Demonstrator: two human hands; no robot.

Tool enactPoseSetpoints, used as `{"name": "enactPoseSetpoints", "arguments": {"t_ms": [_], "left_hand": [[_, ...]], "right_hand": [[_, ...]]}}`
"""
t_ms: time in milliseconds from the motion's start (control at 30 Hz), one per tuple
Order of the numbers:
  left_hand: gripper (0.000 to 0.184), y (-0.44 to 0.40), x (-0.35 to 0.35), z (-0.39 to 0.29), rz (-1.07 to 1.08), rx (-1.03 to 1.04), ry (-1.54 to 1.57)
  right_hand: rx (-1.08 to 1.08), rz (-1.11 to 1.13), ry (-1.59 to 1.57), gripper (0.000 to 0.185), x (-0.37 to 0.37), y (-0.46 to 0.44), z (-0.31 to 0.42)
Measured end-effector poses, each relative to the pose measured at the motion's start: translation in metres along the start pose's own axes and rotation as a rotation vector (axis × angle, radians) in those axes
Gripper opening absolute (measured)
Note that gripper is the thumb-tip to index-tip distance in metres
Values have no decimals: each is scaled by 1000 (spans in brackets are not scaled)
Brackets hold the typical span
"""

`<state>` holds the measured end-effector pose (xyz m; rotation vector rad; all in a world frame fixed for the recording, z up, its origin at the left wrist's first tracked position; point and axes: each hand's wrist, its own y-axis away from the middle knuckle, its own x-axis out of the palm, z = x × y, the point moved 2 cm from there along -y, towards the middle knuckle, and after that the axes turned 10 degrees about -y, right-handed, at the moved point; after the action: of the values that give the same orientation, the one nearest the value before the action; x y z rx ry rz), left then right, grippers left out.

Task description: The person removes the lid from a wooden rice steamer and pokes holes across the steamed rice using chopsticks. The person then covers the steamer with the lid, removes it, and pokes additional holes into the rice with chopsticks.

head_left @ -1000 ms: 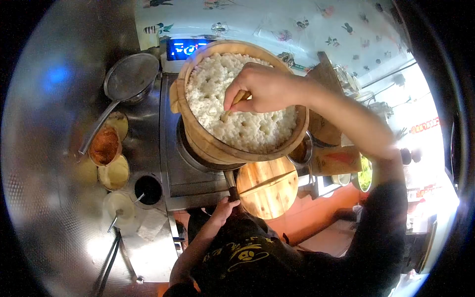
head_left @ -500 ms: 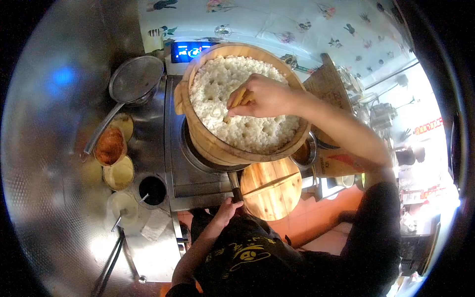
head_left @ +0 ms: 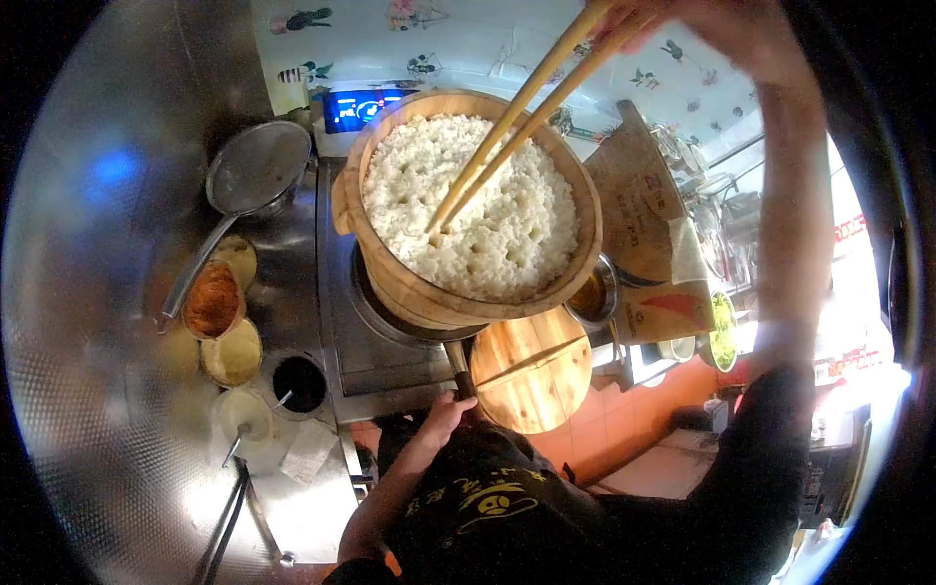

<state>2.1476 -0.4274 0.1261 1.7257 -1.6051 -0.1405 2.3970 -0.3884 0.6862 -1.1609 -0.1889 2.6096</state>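
Observation:
Raised at the top right, my right hand (head_left: 648, 24) grips a pair of long wooden chopsticks (head_left: 522, 117). Their lower tips touch the white rice (head_left: 487, 239) that fills a round wooden tub (head_left: 419, 297). Small holes dot the rice surface. Below the tub, my left hand (head_left: 448, 414) is closed around the dark handle (head_left: 463, 383) of the pan (head_left: 375, 317) beneath the tub. A round wooden lid (head_left: 534, 375) with a crossbar is just right of that handle.
On the left, a strainer (head_left: 258, 166) rests near bowls of orange-red powder (head_left: 213, 300) and pale seasoning (head_left: 232, 353), with a dark liquid container (head_left: 298, 383) beside them. A lit display (head_left: 366, 109) is behind the tub. Cardboard (head_left: 639, 210) and a metal pot (head_left: 595, 292) stand right.
My right hand has risen from close above the rice to the top right, and the chopsticks now show at length. My left hand keeps its hold on the handle.

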Motion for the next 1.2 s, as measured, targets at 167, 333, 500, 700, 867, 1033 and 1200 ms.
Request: {"name": "enactPoseSetpoints", "arguments": {"t_ms": [167,333,500,700,867,1033,1200], "left_hand": [[14,-7,-4,10,75,6,6],[20,-6,-3,14,49,7,37],[31,-7,-3,16,21,-55,57],[34,-11,-6,20,-9,-70,-49],[39,-12,-6,18,11,-60,-30],[39,-19,-8,27,29,-75,-20],[38,-22,-8,31,24,-48,-32]], "right_hand": [[50,-179,169,25,14,-7,12],[186,-62,76,25,20,-20,-3],[243,77,43,22,39,-32,-24],[179,163,298,30,108,-33,-124],[220,175,287,34,116,-23,-132],[-31,516,808,20,109,-56,-94],[237,890,1065,18,154,-67,-116]]}}
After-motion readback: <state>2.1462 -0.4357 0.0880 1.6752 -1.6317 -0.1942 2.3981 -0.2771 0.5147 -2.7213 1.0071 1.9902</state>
